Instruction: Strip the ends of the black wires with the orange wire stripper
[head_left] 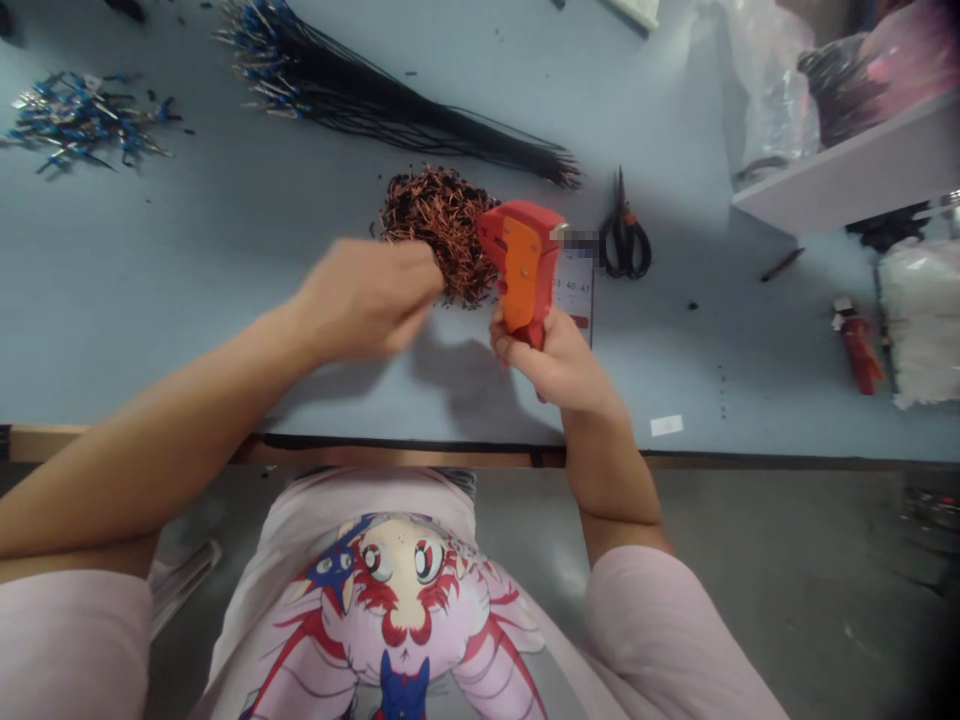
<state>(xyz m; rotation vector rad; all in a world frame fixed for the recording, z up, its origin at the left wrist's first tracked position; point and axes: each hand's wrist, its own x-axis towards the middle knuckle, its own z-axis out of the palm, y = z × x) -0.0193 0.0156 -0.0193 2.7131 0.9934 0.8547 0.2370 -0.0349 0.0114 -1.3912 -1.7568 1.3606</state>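
Note:
In my right hand [559, 365] is a red and orange pistol-shaped wire stripper [523, 265], held upright with the fingers wrapped round its handles. My left hand [375, 300] is slightly smeared by motion, to the left of the tool, its fingers curled together. Whatever those fingers hold, if anything, cannot be made out. Right behind both hands lies a heap of short copper-coloured and black wire scraps [431, 215], partly covered by my left hand and the stripper's head. Beyond it stretches a bundle of long black wires [405, 100] with blue and metal ends at the left.
A loose pile of blue-ended metal pieces [86, 120] is at far left. Black-handled scissors [626, 235] and a partly hidden phone [576, 290] lie right of the stripper. Farther right are a red tool [859, 345], plastic bags [926, 315] and a raised shelf [847, 165].

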